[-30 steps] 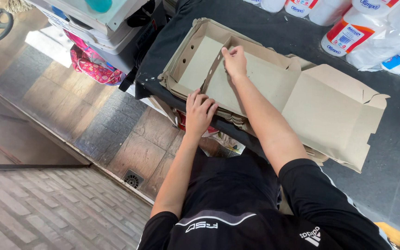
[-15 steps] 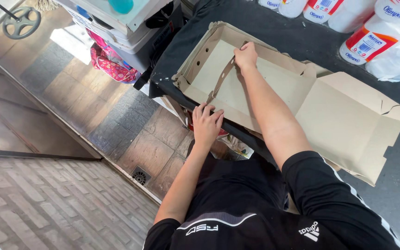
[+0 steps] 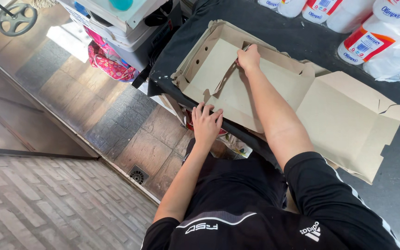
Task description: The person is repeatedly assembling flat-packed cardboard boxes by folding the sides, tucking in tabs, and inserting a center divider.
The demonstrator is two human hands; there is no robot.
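Cardboard box, brown, matte and unfolded, lies flat on a dark cloth-covered table, its wide lid panel spread out to the right of my grip. My right hand is closed in a pinch on a narrow cardboard flap that rises as a bent strip from the box floor; the flap slants down and to the left from my fingertips. The box walls around the grip are creased and ragged at the edges, with small round holes punched in the wall to the left of it. My left hand lies nearer my body than the grip, fingers spread and flat, pressing on the box's near edge at the table rim without clasping anything. Beyond the grip, white plastic-wrapped rolls with red labels stand along the table's far side. Left of the grip, off the table, a pink patterned bag hangs under stacked pale plastic crates, above a floor of worn stone pavers. Compared with half a second ago, my right hand has kept its pinch on the flap, my left hand has stayed at the near edge, and the view has shifted slightly.
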